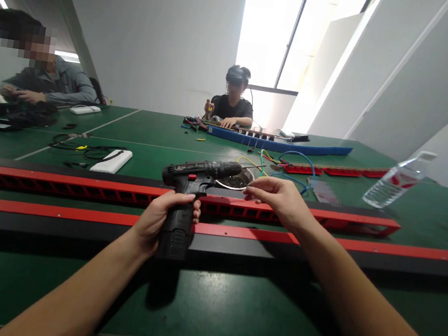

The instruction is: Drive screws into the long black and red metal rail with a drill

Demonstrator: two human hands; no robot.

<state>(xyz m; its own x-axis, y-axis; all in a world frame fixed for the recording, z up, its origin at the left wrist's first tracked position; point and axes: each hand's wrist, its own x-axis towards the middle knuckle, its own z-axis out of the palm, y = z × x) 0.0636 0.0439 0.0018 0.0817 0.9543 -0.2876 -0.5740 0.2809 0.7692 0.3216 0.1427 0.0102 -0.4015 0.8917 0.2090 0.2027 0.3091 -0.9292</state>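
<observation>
My left hand (165, 215) is wrapped round the handle of a black cordless drill (185, 176), whose long thin bit points to the right. Just right of the bit, my right hand (276, 195) is pinched, thumb against fingers; whatever sits between the fingertips is too small to make out. A round metal bowl (234, 187) of small dark screws lies behind the drill, close to the right fingertips. Below both hands run two long red and black rails (256, 235), the nearer one with small screws along its red face.
On the green table (204, 310) are a white power bank (112, 161) with cables, a tilted water bottle (399, 181), a phone (326, 192) and coloured wires (298, 155). Across it, a person (235, 103) works behind a blue rail (277, 143). Another person (61, 78) sits at left.
</observation>
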